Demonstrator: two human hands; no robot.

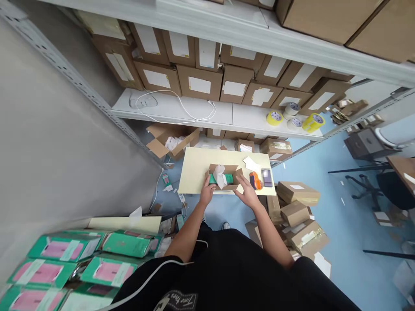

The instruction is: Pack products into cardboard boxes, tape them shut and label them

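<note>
A small open cardboard box (223, 168) sits on the pale yellow tabletop (194, 172) in front of me. Inside it lies a green box (229, 178), partly covered by crumpled white paper (220, 176). My left hand (206, 192) grips the near left corner of the cardboard box, its fingers partly hidden. On the opposite side my right hand (248, 194) holds the right flap, thumb low and fingers along the flap. An orange tape dispenser (256, 180) is just right of that hand, beside a dark purple item (266, 177) with a blurred top.
White papers (251, 164) lie at the table's back right. Yellow tape rolls (275, 118) and a white cable (181, 103) rest on the shelf (223, 113) beyond. Taped cartons (298, 193) are piled at right. Green-and-pink boxes (108, 270) are stacked at lower left.
</note>
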